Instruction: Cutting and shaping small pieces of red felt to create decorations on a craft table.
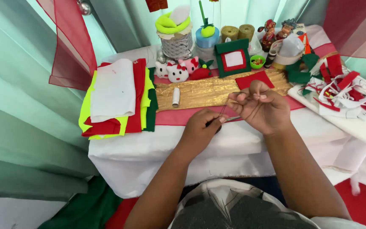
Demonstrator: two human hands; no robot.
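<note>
Where the two hands meet above the front of the table, a fine thread runs between them, with a thin needle-like piece showing at the fingertips; too small to tell more. Left hand: fingers pinched narrow on the lower end of the thread. Right hand: fingers curled, pinching the upper end, just above and touching the left. Step in hand, as judged: threading or knotting; the next move calls for a steady pinch and a fine pull. Behind the hands: gold cloth strip with a small white spool on it, red felt square, green-and-red felt frame, white cat-faced plush pieces. Left: stack of white, red, yellow and green felt sheets. Right: heap of felt scraps.
</note>
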